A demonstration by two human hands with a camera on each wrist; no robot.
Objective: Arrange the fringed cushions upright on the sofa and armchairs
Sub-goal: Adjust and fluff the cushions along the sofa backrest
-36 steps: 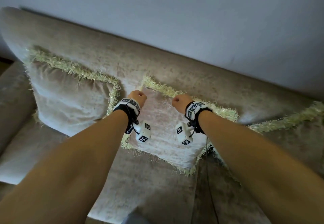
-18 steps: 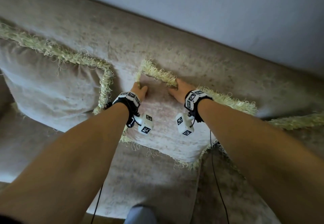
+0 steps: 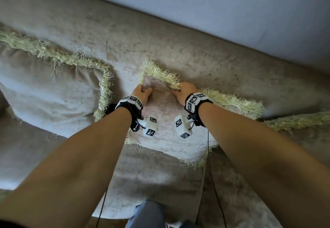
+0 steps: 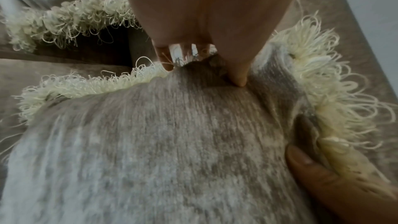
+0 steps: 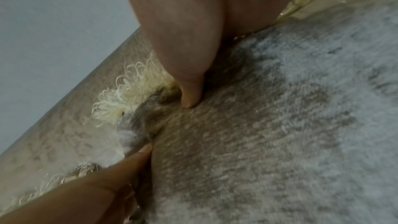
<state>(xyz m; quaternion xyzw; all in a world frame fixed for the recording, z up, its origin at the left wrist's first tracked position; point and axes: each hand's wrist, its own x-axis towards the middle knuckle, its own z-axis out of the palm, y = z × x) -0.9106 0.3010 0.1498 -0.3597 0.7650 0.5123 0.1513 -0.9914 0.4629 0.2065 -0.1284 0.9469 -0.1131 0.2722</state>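
A beige cushion with pale yellow fringe (image 3: 167, 138) leans against the sofa backrest (image 3: 160, 36), its upper left corner pulled up. My left hand (image 3: 144, 91) pinches that corner's left edge, with the thumb (image 4: 237, 67) on the front face and the fingers behind the fringe. My right hand (image 3: 178, 89) grips the top edge just right of the corner, thumb (image 5: 189, 91) pressed into the fabric (image 5: 258, 125). A second fringed cushion (image 3: 50, 99) stands upright to the left. Of a third cushion only the fringe (image 3: 300, 120) shows at the right.
The sofa seat (image 3: 151, 183) runs below the cushions, and a seam splits it under the middle cushion. A plain pale wall (image 3: 232, 4) rises behind the backrest. My knee in blue cloth (image 3: 148, 213) is at the seat's front edge. Thin black cables hang from both wrists.
Both hands have moved from closed fists on the top edge to pinching the upper left corner. That corner now stands higher against the backrest. The view has moved closer.
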